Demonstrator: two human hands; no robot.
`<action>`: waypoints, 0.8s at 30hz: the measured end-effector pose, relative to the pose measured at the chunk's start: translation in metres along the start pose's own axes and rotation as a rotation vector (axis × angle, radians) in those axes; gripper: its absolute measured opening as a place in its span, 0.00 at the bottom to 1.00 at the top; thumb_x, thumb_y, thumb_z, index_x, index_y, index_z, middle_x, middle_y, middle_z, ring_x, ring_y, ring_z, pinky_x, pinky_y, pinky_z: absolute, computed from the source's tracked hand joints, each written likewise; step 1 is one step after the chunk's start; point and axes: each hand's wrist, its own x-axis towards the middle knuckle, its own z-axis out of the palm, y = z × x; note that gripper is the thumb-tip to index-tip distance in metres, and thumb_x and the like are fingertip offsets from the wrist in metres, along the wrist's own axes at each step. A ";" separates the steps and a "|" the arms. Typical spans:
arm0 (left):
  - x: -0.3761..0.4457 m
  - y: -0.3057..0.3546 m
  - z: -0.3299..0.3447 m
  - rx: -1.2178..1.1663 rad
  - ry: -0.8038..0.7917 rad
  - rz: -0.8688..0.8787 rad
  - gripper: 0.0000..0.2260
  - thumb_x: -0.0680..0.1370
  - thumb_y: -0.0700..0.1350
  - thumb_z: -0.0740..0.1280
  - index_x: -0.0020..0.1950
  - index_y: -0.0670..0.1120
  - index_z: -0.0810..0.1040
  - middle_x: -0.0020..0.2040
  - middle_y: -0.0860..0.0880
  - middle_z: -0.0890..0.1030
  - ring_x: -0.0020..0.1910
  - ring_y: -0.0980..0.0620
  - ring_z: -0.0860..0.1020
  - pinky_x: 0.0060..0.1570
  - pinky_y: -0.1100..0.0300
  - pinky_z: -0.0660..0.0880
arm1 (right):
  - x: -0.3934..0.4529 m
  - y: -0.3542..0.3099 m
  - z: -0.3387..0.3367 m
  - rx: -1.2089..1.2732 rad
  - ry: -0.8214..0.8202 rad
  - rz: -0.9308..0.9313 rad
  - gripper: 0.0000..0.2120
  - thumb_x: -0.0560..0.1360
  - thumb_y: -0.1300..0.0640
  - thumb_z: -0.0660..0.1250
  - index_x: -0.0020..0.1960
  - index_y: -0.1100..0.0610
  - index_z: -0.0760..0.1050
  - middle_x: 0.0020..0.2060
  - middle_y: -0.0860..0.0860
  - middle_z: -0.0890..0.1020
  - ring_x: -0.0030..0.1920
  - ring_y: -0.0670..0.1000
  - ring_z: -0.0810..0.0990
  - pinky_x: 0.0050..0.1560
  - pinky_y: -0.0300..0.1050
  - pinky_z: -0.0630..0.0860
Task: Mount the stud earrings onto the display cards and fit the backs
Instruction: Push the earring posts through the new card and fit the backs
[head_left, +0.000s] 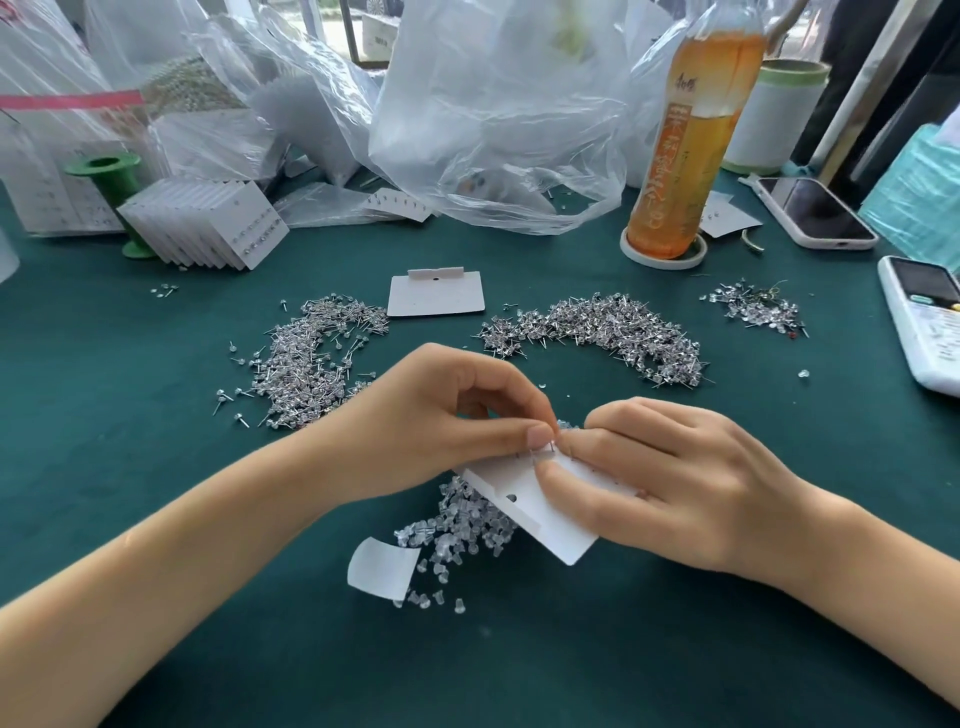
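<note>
My right hand (670, 478) grips a white display card (540, 512), thumb pressed on its face, just above the green table. My left hand (447, 415) pinches a stud earring (551, 441) at the card's top edge, thumb and forefinger closed on it. Under the card lies a heap of clear plastic backs (457, 525). Two piles of loose stud earrings sit beyond the hands, one on the left (311, 358) and one on the right (602, 327). A blank card (436, 296) lies between them.
A stack of filled cards (208, 223) leans against a green spool (111, 179) at back left. Clear plastic bags (467, 119) crowd the back. A tea bottle (680, 156), a phone (815, 213) and a white handset (924, 322) stand right. A small paper scrap (382, 569) lies near the backs.
</note>
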 end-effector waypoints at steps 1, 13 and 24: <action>0.000 0.000 0.000 -0.030 0.004 -0.007 0.07 0.71 0.43 0.71 0.45 0.41 0.82 0.41 0.48 0.84 0.40 0.57 0.80 0.44 0.63 0.76 | 0.000 0.000 0.000 0.000 0.002 0.003 0.11 0.73 0.70 0.68 0.52 0.60 0.72 0.33 0.56 0.80 0.32 0.56 0.76 0.34 0.47 0.76; -0.002 0.002 0.002 0.102 0.008 -0.001 0.03 0.74 0.42 0.70 0.44 0.43 0.81 0.40 0.46 0.83 0.39 0.55 0.77 0.43 0.53 0.75 | 0.000 -0.002 0.001 -0.013 -0.006 -0.002 0.12 0.72 0.70 0.69 0.52 0.59 0.72 0.33 0.55 0.80 0.32 0.56 0.75 0.34 0.47 0.76; -0.002 0.001 0.004 0.153 -0.016 0.022 0.01 0.75 0.41 0.70 0.44 0.44 0.81 0.40 0.49 0.83 0.39 0.57 0.78 0.44 0.61 0.75 | 0.000 -0.003 0.001 -0.041 0.010 0.002 0.11 0.74 0.69 0.69 0.52 0.59 0.72 0.31 0.54 0.79 0.31 0.56 0.75 0.34 0.47 0.76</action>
